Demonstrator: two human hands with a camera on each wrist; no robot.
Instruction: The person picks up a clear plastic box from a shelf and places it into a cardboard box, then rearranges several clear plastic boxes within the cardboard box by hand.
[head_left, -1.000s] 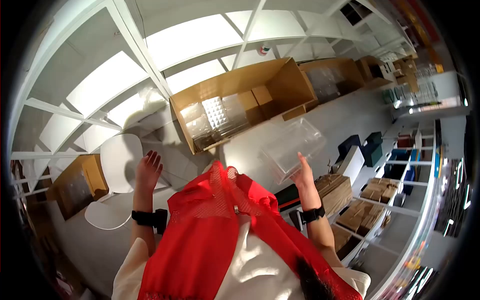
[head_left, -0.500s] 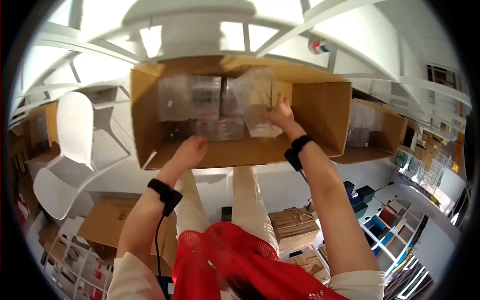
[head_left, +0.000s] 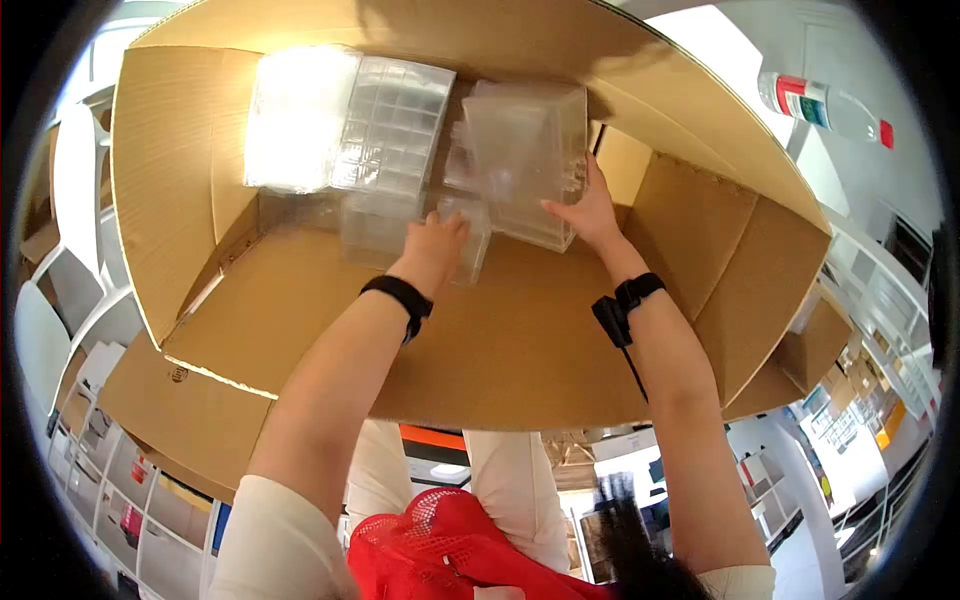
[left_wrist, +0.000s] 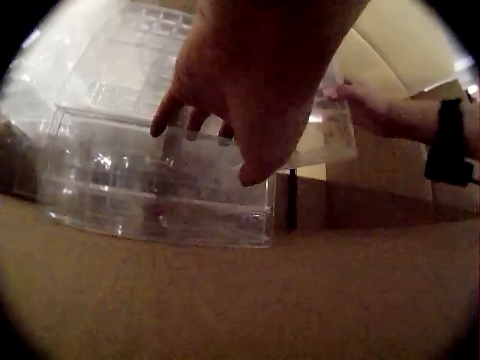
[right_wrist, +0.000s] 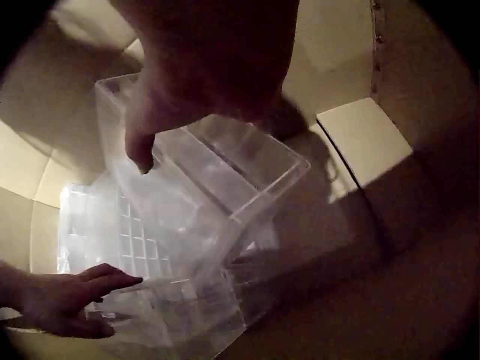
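Inside a large cardboard box [head_left: 470,360], my right hand [head_left: 590,213] grips a clear plastic box [head_left: 525,150] by its right side. The thumb [right_wrist: 139,154] lies across its open compartments in the right wrist view; the other fingers are largely hidden. This plastic box is tilted over the others. My left hand [head_left: 433,250] reaches down over a lower clear plastic box [left_wrist: 150,180], fingers spread and fairly straight at its upper edge. A compartmented clear plastic box [head_left: 395,125] and a bright, glaring plastic piece [head_left: 300,120] lie to the left.
A small cardboard piece [right_wrist: 367,142] stands inside the carton near its right end. Behind the carton's far wall lies a bottle with a red cap [head_left: 825,108]. A white chair [head_left: 80,190] stands at the left, and another cardboard box [head_left: 185,410] is below it.
The person has leaned in from standing back to over the carton. My right hand has brought the plastic box down inside; my left hand has moved right, onto the lower plastic box.
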